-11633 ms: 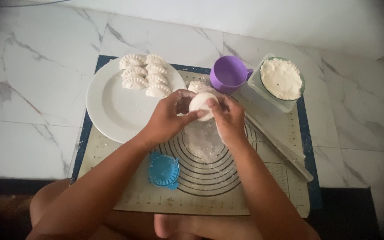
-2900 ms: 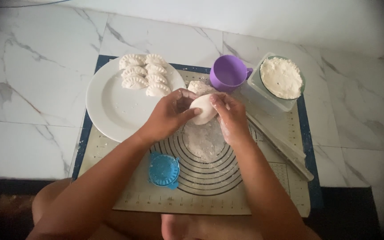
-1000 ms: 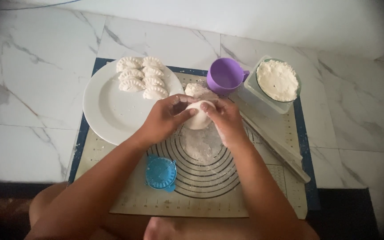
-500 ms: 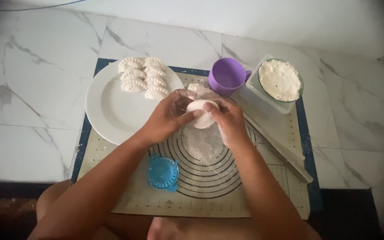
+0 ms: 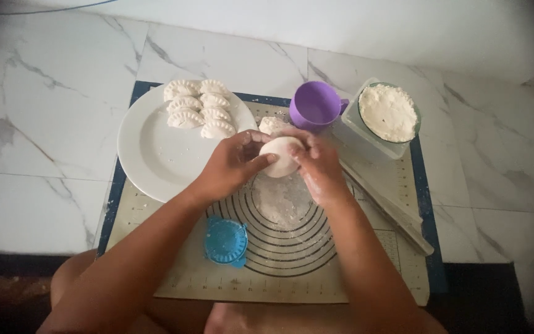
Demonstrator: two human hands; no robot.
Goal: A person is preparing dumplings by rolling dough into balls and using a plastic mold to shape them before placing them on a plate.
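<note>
1. Baking mat (image 5: 397, 185) covers the marble tabletop (image 5: 44, 142).
2. White plate (image 5: 156, 154) carries six dumplings (image 5: 199, 115).
3. Both hands, left (image 5: 230, 164) and right (image 5: 319, 167), clamp together around a dough round (image 5: 281, 156) above the mat's floured centre.
4. Blue press (image 5: 226, 240) lies nearby.

Dough disc (image 5: 281, 156): white, round, flattened, smooth-faced, tilted slightly. Held above the floured mat centre, pinched at its 9 o'clock and 3 o'clock edges by fingertips.
</note>
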